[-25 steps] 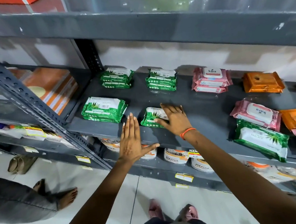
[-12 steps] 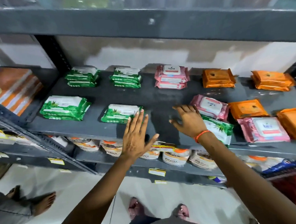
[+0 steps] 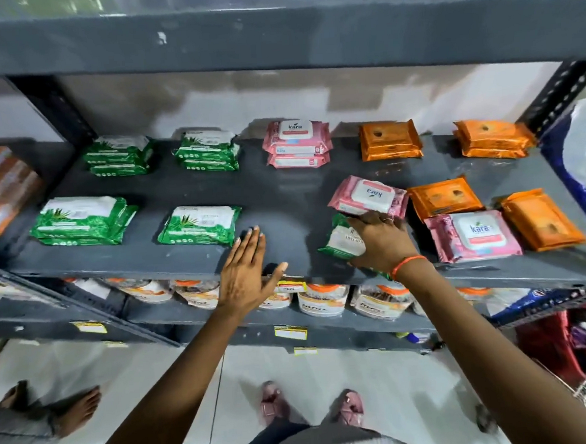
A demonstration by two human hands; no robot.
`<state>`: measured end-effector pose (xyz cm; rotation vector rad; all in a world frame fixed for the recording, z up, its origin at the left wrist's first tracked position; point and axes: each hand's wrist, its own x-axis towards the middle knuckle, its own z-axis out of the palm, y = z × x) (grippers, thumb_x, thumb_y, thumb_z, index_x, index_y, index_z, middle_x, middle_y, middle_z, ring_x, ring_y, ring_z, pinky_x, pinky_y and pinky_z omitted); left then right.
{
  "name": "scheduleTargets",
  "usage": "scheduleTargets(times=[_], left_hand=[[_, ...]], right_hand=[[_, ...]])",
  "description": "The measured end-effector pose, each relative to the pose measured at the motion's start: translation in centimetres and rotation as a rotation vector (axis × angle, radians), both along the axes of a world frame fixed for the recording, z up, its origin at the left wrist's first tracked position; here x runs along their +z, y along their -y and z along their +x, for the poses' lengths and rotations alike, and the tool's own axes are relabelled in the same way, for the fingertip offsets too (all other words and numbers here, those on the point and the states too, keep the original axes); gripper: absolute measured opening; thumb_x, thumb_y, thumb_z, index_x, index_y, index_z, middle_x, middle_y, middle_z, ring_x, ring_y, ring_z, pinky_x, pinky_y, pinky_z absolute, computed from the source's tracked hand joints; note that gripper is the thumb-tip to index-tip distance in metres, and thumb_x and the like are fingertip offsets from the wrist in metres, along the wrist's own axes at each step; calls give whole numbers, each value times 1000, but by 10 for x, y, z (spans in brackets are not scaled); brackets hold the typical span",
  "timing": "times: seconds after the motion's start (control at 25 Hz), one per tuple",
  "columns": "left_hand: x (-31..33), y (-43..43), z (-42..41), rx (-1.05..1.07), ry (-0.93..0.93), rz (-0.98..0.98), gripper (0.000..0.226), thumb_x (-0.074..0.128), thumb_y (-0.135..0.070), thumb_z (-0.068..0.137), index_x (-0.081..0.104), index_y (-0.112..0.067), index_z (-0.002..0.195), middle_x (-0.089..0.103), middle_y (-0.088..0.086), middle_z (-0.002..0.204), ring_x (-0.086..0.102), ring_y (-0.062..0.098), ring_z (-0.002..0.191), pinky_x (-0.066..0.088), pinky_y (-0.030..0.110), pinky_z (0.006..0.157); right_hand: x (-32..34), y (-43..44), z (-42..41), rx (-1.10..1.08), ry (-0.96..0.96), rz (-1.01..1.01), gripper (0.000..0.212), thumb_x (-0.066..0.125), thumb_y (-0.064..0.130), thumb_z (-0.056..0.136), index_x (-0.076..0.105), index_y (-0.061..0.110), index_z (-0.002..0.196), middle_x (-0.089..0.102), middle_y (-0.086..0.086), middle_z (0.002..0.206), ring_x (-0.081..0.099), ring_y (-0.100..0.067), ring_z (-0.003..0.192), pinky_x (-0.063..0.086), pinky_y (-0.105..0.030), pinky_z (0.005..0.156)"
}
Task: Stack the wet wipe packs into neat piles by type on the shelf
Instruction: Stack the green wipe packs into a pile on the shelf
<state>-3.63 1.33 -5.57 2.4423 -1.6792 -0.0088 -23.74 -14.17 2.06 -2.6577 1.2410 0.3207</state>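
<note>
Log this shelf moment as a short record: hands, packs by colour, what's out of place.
left hand: open, flat at the shelf front edge, holding nothing
right hand: lying on the stray green pack; grip not clear
green stacks: four on the left, two back, two front
pink packs: a back stack, a tilted pack, a front pack
orange packs: two back stacks, two packs front right
out of place: stray green pack among the pink
</note>
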Motion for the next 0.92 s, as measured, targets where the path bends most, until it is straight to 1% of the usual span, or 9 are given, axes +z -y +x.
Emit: scheduleTargets(times=[0.16, 0.36, 0.52, 0.6, 0.68, 0.76, 0.84, 0.88, 0.92], left_hand=[[5, -22, 18, 11, 35, -54, 80, 18, -62, 92, 29, -3, 143, 28, 13, 154, 24, 22, 143, 10, 32, 119], [10, -55, 66, 174, 38, -104, 83, 14, -65, 89, 15, -5, 148, 14, 11, 158, 12, 21, 146, 10, 37, 119], [8, -75, 105, 308, 16, -97, 92, 10, -71, 85, 6, -4, 148, 4, 11, 158, 2, 20, 147, -3, 31, 119], [5, -79, 118, 345, -10, -76, 96, 7, -74, 83, 6, -2, 148, 5, 13, 158, 2, 22, 147, -3, 33, 119], [0, -84, 134, 370, -36, -37, 99, 5, -75, 82, 8, 0, 147, 8, 16, 158, 6, 25, 146, -4, 35, 118], [-4, -83, 136, 356, -48, 0, 97, 5, -73, 84, 12, 1, 146, 14, 18, 156, 14, 29, 145, -6, 32, 117], [-6, -83, 138, 357, -48, 8, 95, 7, -71, 86, 18, 3, 144, 21, 20, 154, 21, 31, 143, -4, 32, 115], [-8, -84, 140, 358, -39, 1, 94, 8, -70, 86, 20, 4, 143, 23, 20, 153, 23, 32, 142, -4, 32, 115], [-10, -84, 141, 356, -32, -7, 93, 8, -70, 87, 20, 3, 143, 23, 20, 153, 23, 31, 142, -2, 33, 115]], right_hand=[[10, -18, 40, 95, 27, 27, 88, 73, 43, 71, 29, 29, 146, 39, -6, 147, 36, -33, 136, 17, -55, 118], [23, -31, 114, 187, 115, 6, 89, 73, 46, 69, 31, 29, 145, 47, -6, 140, 43, -33, 130, 26, -51, 117], [32, -45, 180, 276, 154, 48, 87, 73, 46, 70, 32, 25, 145, 47, -10, 139, 48, -35, 126, 43, -46, 107], [33, -53, 209, 299, 158, 48, 82, 72, 49, 70, 41, 22, 140, 51, -13, 134, 51, -36, 121, 50, -43, 99], [30, -61, 243, 295, 168, 10, 72, 69, 58, 68, 56, 16, 126, 57, -15, 128, 55, -36, 116, 51, -39, 94], [33, -61, 257, 255, 189, 32, 65, 58, 64, 76, 64, 12, 114, 63, -17, 118, 59, -35, 111, 51, -37, 89], [42, -52, 264, 214, 240, 70, 53, 44, 54, 91, 67, 10, 110, 66, -20, 106, 63, -36, 106, 51, -36, 84], [47, -45, 264, 231, 254, 39, 41, 44, 40, 95, 65, 12, 116, 65, -19, 114, 61, -36, 111, 50, -36, 88], [52, -38, 262, 291, 248, 15, 35, 47, 23, 95, 59, 14, 127, 59, -17, 129, 57, -35, 120, 47, -36, 97]])
